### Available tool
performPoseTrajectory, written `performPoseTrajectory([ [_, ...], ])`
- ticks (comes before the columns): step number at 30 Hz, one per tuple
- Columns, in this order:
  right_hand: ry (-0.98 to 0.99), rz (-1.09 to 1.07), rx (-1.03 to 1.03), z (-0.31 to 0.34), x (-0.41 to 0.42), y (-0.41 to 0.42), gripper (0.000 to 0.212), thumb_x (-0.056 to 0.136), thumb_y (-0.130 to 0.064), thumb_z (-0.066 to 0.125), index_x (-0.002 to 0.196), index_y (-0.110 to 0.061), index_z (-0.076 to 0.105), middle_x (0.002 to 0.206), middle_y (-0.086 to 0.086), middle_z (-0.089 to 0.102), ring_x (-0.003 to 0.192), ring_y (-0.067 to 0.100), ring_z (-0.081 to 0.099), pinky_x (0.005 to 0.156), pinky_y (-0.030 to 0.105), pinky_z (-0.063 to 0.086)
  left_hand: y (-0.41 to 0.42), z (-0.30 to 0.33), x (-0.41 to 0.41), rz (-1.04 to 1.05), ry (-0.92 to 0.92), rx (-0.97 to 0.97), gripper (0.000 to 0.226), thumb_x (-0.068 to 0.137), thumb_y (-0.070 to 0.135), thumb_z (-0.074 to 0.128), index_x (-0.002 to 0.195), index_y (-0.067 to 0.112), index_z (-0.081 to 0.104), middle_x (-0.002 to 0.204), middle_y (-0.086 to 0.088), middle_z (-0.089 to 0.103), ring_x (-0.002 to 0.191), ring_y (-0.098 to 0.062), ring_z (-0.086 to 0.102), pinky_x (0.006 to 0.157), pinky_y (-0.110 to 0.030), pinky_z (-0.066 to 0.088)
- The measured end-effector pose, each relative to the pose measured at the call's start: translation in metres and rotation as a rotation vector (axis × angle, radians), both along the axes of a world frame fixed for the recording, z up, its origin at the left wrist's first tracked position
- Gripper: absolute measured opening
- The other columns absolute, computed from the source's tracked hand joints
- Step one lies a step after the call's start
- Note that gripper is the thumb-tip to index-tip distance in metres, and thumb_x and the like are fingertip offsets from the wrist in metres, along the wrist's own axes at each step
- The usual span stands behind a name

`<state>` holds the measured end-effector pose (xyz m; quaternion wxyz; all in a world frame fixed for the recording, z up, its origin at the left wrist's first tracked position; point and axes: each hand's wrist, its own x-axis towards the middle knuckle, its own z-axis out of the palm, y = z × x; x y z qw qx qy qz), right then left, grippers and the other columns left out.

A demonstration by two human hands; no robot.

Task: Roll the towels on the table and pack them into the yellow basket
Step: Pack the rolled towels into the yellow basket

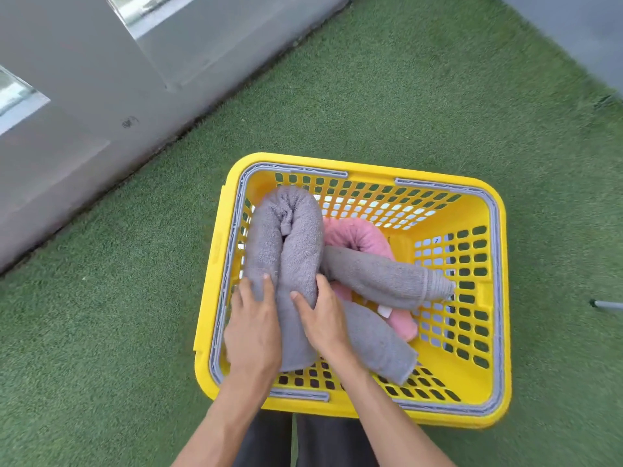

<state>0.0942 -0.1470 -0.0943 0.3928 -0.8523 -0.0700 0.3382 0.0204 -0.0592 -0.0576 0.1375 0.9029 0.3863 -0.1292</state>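
1. head view: a yellow basket point(485, 411) with grey handles folded along its rim is being seen from above, standing on green artificial turf point(421, 96) near a grey wall point(67, 96).
2. a rolled grey towel point(286, 251), bent double into a u-shape, is being held inside the basket against its left wall.
3. the left hand point(253, 328) is being pressed on the left limb of the bent towel, its fingers laid fairly straight over the cloth.
4. the right hand point(320, 318) is being curled round the right limb of the same towel, thumb on the inner side.
5. a second rolled grey towel point(387, 278) is being seen lying across the basket, over a rolled pink towel point(357, 234).
6. dark trouser legs point(303, 439) are being seen at the bottom edge, just in front of the basket.
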Motion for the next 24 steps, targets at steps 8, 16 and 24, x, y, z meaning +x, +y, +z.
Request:
performPoseTrajectory([
  [8, 0.012, 0.112, 0.011, 0.005, 0.027, -0.052, 0.05, 0.084, -0.043, 0.066, 0.129, -0.028, 0.053, 0.118, -0.008, 0.061, 0.108, 0.006, 0.056, 0.098, 0.035, 0.045, -0.001, -0.026, -0.022, -0.049, -0.153, -0.18, 0.054, 0.094, 0.009, 0.049, 0.146, 0.01, 0.034, 0.155, -0.02, 0.018, 0.136, -0.04, 0.034, 0.095, -0.051, 0.048],
  [16, -0.342, 0.318, -0.392, -0.013, 0.109, -0.125, 0.056, 0.087, -0.031, 0.066, 0.137, -0.018, 0.046, 0.127, 0.005, 0.047, 0.121, 0.024, 0.044, 0.1, 0.038, 0.042, -0.076, 0.013, 0.049, -0.132, -0.315, -0.309, 0.036, 0.098, 0.034, 0.033, 0.112, 0.013, 0.059, 0.107, -0.009, 0.058, 0.096, -0.03, 0.057, 0.084, -0.043, 0.048],
  [24, -0.41, 0.633, -0.6, -0.041, 0.123, -0.118, 0.076, 0.079, -0.045, 0.069, 0.142, -0.023, 0.033, 0.136, 0.002, 0.047, 0.127, 0.024, 0.041, 0.103, 0.045, 0.031, -0.127, -0.051, 0.069, 1.022, 0.162, -0.931, 0.088, 0.085, 0.059, 0.055, 0.134, -0.012, 0.037, 0.134, -0.025, 0.049, 0.119, -0.037, 0.052, 0.099, -0.041, 0.046],
])
